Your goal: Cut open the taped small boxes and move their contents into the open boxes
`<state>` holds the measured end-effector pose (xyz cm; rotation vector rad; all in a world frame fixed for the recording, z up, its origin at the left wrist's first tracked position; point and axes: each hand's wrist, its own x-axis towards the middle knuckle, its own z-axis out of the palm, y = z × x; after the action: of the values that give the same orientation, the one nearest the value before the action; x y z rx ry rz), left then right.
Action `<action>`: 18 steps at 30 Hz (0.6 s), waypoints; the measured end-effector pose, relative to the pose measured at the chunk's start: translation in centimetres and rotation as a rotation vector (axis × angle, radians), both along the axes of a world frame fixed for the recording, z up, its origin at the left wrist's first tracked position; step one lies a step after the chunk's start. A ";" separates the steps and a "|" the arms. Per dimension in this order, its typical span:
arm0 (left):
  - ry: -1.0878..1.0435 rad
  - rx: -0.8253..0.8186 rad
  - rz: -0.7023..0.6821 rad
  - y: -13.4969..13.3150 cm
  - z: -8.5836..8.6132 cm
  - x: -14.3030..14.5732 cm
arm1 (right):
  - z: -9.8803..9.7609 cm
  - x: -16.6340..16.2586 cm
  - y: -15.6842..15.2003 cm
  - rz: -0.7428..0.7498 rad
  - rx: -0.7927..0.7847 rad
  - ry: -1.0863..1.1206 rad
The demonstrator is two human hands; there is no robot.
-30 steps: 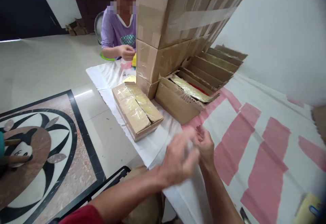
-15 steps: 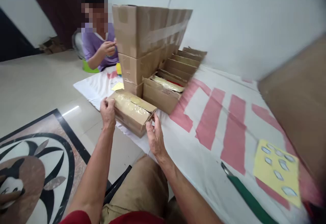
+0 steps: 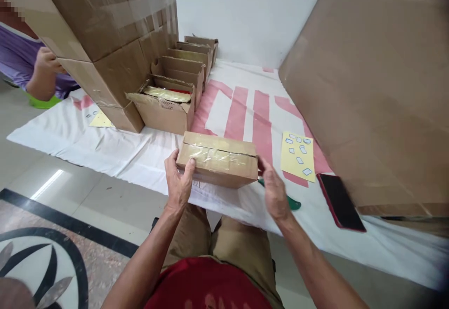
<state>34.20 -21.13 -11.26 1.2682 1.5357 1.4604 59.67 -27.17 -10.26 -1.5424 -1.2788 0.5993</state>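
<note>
A closed cardboard box, with clear tape along its top seam, is between my two hands at the front edge of the cloth-covered table. My left hand grips its left end, thumb on the front top edge and fingers at the side. At the right end, my right hand holds the box, its fingertips partly hidden behind the corner. A green handle shows partly behind my right hand; the rest of that tool is hidden by the box and hand.
Open cardboard boxes stand in a row at back left, beside a tall stack of boxes. To the right are a yellow card, a phone and a large cardboard sheet. Another person's hand is at far left.
My hands have brought the box from beside the stack to the right, in front of my lap, and turned it lengthwise across me. The view has swung right, revealing the phone.
</note>
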 end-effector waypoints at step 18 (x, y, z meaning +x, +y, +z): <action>0.045 0.179 -0.344 7.2 1.4 -2.7 | -4.0 12.6 -9.0 -0.157 -0.254 -0.587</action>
<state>31.55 -13.94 -9.89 1.5905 1.1612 1.3715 72.26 -36.16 -14.22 -2.1075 -1.5287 0.2114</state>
